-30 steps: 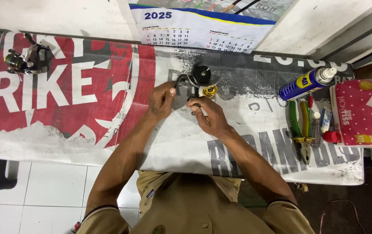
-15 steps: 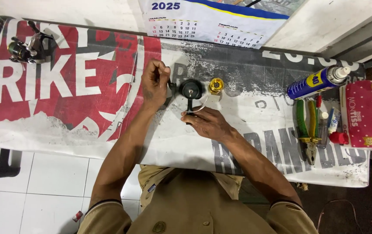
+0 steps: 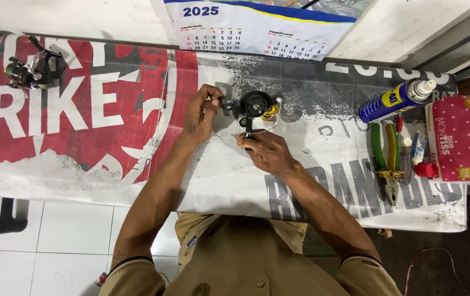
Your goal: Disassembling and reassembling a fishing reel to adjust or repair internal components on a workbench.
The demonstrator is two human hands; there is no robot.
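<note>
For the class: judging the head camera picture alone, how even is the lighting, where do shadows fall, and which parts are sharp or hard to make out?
Head view: light is soft and even, with only faint shadow under the left hand and right hand; the banner-covered table is sharp; the black fishing reel is dark, its detail hard to read; the spray can shows slight glare; straight edges bow slightly near the frame borders.

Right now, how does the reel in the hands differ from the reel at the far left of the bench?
The black reel sits mid-bench, gripped by the left hand at its handle and the right hand at its foot; the far-left reel lies untouched. The black reel shows a gold part; the other looks darker and silvery. Both rest on the printed banner.
</note>
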